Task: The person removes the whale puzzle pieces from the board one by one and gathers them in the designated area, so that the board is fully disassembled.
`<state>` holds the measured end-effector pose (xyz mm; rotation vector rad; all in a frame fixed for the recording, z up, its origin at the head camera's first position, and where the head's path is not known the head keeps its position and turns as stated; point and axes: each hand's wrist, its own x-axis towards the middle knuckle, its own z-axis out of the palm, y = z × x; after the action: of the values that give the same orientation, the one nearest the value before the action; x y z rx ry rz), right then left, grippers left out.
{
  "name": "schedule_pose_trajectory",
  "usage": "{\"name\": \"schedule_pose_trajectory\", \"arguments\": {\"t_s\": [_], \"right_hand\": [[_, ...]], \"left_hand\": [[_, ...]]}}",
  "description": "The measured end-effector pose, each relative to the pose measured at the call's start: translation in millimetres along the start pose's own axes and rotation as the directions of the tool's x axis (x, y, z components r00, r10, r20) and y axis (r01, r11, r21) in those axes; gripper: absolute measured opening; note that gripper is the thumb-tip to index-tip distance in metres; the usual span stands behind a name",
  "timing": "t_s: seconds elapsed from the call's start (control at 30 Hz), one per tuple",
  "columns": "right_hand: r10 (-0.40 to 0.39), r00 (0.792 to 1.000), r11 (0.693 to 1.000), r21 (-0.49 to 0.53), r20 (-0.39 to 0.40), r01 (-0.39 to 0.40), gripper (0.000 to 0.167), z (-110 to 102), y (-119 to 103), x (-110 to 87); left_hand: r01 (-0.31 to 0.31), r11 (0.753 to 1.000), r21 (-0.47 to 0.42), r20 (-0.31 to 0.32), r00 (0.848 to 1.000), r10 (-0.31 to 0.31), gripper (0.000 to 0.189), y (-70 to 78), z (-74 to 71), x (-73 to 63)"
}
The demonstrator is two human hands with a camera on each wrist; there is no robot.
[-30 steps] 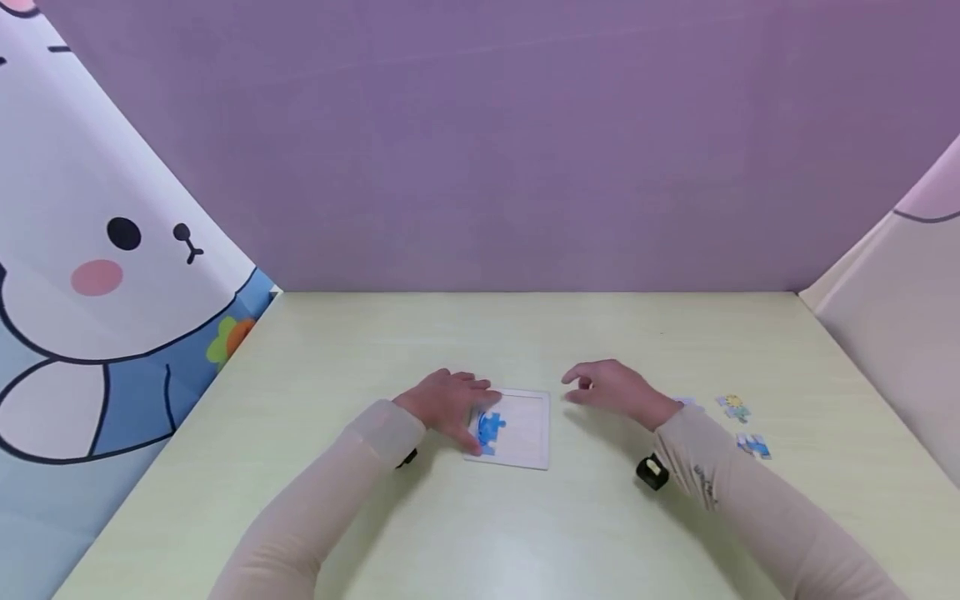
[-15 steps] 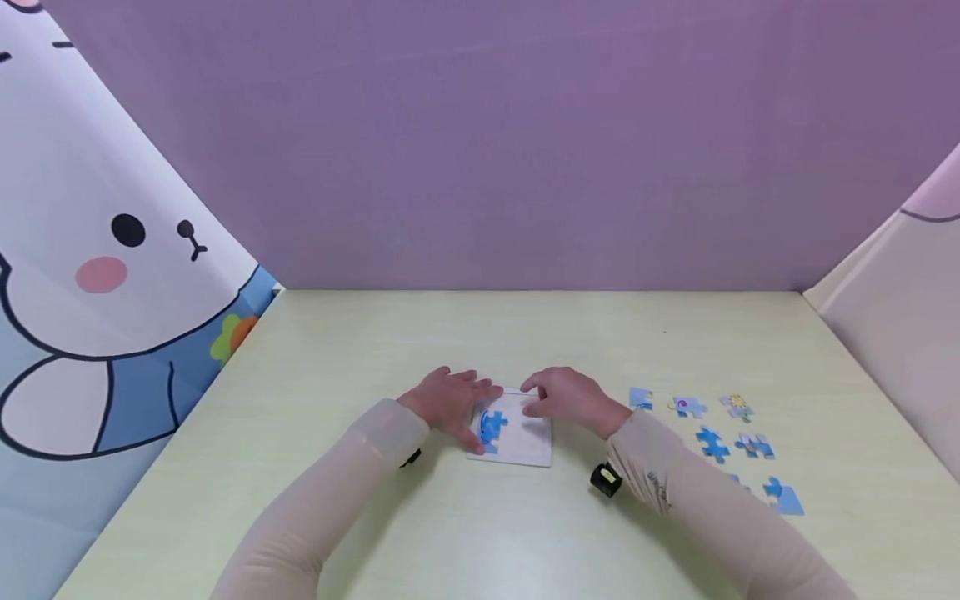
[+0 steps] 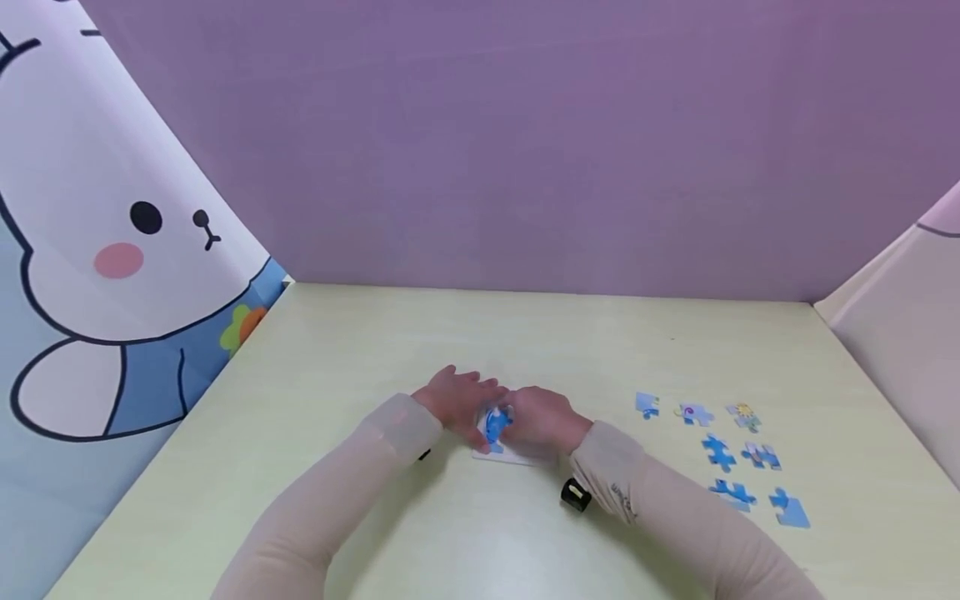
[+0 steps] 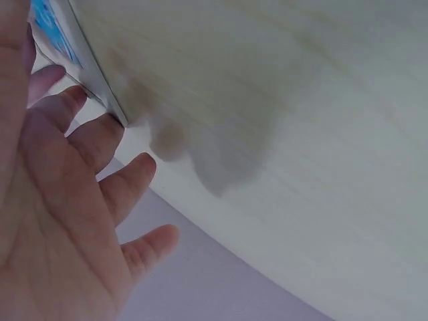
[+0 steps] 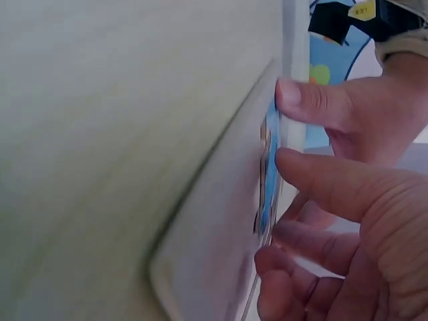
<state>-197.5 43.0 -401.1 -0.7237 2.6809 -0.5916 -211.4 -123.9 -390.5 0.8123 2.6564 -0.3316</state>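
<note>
A small white puzzle tray [image 3: 517, 457] lies on the pale table, with blue jigsaw pieces [image 3: 497, 427] along its left side. My left hand [image 3: 459, 404] spans that side, thumb near the front and fingers spread at the back; in the left wrist view the fingers [image 4: 100, 137] are extended along the tray's corner. Over the tray is my right hand [image 3: 543, 417], covering much of it. Close up in the right wrist view, its thumb [image 5: 314, 175] and curled fingers pinch a blue puzzle piece [image 5: 270, 175] at the tray's surface, the piece partly hidden behind them.
Several loose jigsaw pieces lie spread right of the tray, among them a blue one [image 3: 718, 452], a sun-printed one [image 3: 744, 417] and a straight-edged one [image 3: 790, 508]. A purple backdrop [image 3: 480, 150] rises behind the table's far edge; a cartoon-printed cloth [image 3: 150, 325] hangs at left.
My right hand has moved left from beside the tray to over it, up against my left hand. The left hand has kept its place. More loose pieces show at right.
</note>
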Motion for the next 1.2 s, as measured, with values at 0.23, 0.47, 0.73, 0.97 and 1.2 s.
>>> {"name": "schedule_pose_trajectory", "arguments": {"t_s": [0.23, 0.47, 0.73, 0.97, 1.2], "right_hand": [[0.018, 1.000, 0.998, -0.062, 0.001, -0.018, 0.043, -0.7, -4.8, -1.1], [0.003, 1.000, 0.998, -0.066, -0.013, -0.004, 0.024, -0.4, -6.1, -2.0], [0.017, 0.999, 1.000, -0.017, -0.032, -0.018, 0.030, 3.5, -7.2, -2.8], [0.015, 0.997, 0.999, 0.030, -0.080, -0.013, 0.022, 1.9, -9.9, -3.1], [-0.025, 0.994, 0.997, 0.076, -0.108, 0.034, 0.005, -0.3, -9.2, -5.3]], "left_hand": [[0.016, 1.000, -0.025, 0.004, 1.000, -0.016, 0.087, 0.6, 0.7, -0.9], [0.015, 1.000, -0.009, -0.016, 1.000, -0.015, 0.086, 2.3, -2.8, -1.7], [0.009, 1.000, 0.016, -0.009, 1.000, -0.008, 0.085, 3.8, -1.7, -1.5], [0.039, 0.999, -0.037, 0.005, 0.999, -0.039, 0.080, 2.8, 0.5, 0.2], [0.049, 0.998, -0.042, 0.015, 0.999, -0.049, 0.086, 1.8, 0.6, 4.5]]}}
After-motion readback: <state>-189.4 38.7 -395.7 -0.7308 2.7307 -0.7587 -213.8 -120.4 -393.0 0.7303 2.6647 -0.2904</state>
